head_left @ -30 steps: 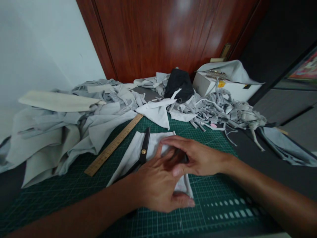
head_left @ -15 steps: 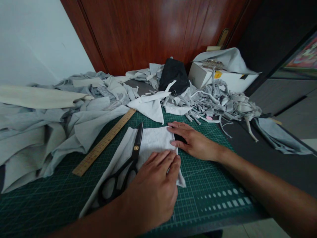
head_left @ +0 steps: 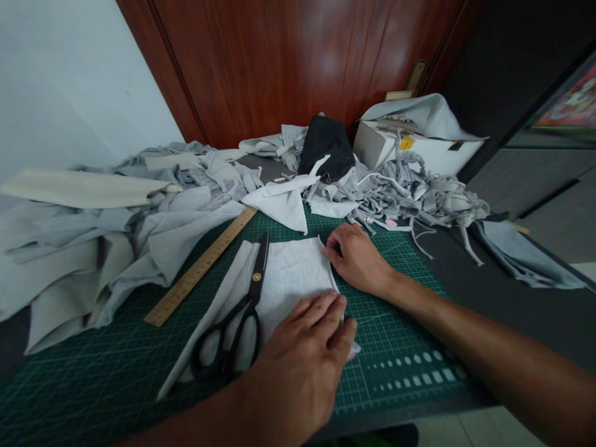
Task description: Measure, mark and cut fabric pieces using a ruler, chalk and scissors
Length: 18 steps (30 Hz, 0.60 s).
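Note:
A white piece of cloth [head_left: 298, 267] lies flat on the green cutting mat [head_left: 386, 323], its left side folded into a narrow strip. Large black-handled scissors [head_left: 255, 292] rest on top of it, closed, tips pointing away from me. My left hand [head_left: 307, 354] lies over the cloth's near right part, fingers stretched out flat, thumb by the right edge. Up at the far right corner, my right hand [head_left: 356, 254] has its fingers curled, with thumb and forefinger tips meeting at the cloth's edge. Part of the near cloth is hidden under my left hand and forearm.
A wooden ruler [head_left: 202, 264] lies left of the cloth. Heaped grey fabric [head_left: 135, 242] covers the left side. Behind are a white drawstring pouch [head_left: 284, 202], a black pouch [head_left: 326, 146], tangled grey cords [head_left: 395, 186] and a white box [head_left: 419, 146].
My right hand's fingers have gone from spread out to curled at the cloth's edge. My left hand has slid slightly right and nearer along the cloth.

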Motion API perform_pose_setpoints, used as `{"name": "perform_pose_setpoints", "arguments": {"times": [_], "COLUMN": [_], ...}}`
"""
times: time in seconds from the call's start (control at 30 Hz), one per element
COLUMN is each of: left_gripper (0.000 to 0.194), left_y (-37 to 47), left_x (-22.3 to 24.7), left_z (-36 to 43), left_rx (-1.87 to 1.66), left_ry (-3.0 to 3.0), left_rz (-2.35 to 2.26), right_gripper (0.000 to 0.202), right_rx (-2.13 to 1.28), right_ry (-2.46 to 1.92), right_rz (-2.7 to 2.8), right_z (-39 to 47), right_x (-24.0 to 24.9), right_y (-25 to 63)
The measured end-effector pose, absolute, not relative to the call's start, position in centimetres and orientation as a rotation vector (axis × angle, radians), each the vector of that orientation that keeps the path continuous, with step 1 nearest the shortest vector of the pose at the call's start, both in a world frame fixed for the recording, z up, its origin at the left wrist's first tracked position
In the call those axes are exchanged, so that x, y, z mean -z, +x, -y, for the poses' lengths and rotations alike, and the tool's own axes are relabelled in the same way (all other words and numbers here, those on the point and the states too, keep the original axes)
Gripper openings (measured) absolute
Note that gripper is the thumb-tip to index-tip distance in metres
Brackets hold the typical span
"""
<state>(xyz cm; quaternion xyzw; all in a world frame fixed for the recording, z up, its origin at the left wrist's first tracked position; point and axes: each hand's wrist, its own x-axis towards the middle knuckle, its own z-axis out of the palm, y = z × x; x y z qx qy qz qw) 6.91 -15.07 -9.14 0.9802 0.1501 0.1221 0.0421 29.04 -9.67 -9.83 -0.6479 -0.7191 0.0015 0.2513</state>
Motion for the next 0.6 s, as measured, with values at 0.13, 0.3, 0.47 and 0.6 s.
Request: {"name": "perform_pose_setpoints", "arguments": {"times": [0.13,0.3,0.47,0.6], "left_gripper": [0.045,0.06,0.058,0.066], "left_y": [7.4,8.0,7.8,8.2], "left_x": [9.1,9.0,8.9,9.2], "left_z": [15.4,15.8,15.5,14.9], "left_rx": [-0.329,-0.259,-0.253,-0.427], "left_ry": [2.975,2.937,2.753,2.567], "left_rz": [-0.451,-0.391,-0.423,-0.559], "right_gripper": [0.015,0.009,0.026,0.032], "right_rx": [0.03,0.058,0.082,-0.031], "right_ry": [-1.764,-1.672,-1.464,-1.387], "right_rz": [1.918,1.906,2.12,2.229], "right_z": [10.0,10.5,10.5,10.5], "right_x": [9.9,9.9,9.8,9.4], "right_y": [29.8,29.8,29.5,29.7]}}
